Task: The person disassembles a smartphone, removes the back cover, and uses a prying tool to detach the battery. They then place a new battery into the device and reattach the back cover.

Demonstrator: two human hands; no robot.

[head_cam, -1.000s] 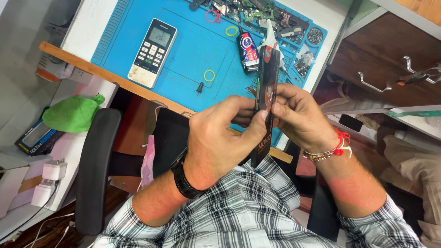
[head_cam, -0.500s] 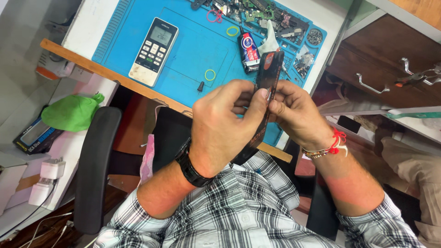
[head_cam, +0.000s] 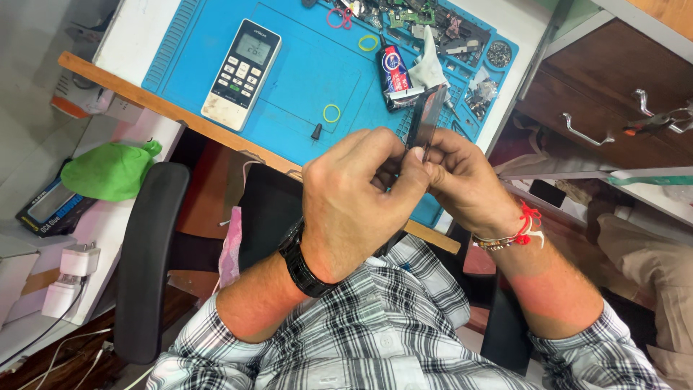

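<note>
Dark flat panel point(head_cam: 426, 119), thin and glossy, probably a phone screen or back cover, stands nearly upright and edge-on to the camera, held above the near edge of the blue work mat point(head_cam: 303, 79). Only its upper part shows; the lower part is hidden between the two hands. Left hand point(head_cam: 357, 206) is closed on the panel's lower left side, thumb and fingers pressed to it near the bottom, knuckles toward the camera. Right hand point(head_cam: 465, 188) is closed on the opposite side, fingertips meeting the panel just below its visible part. Both grips sit at the bottom of the panel, so most of its exposed length rises clear above the fingers. The exact contact points are hidden by the hands.

A black wristwatch point(head_cam: 302, 263) sits on the left wrist; a red thread with beaded bracelet point(head_cam: 516, 232) sits on the right wrist.

On the mat behind the panel lies a squeezed tube point(head_cam: 393, 76) with a white cloth point(head_cam: 431, 66) just beside it. A white remote control point(head_cam: 242, 63) lies well to the left. A yellow rubber ring point(head_cam: 331, 113) and a small black cap point(head_cam: 315, 131) lie between the remote control and the hands. Loose circuit parts point(head_cam: 411, 14) crowd the far edge of the mat.
</note>
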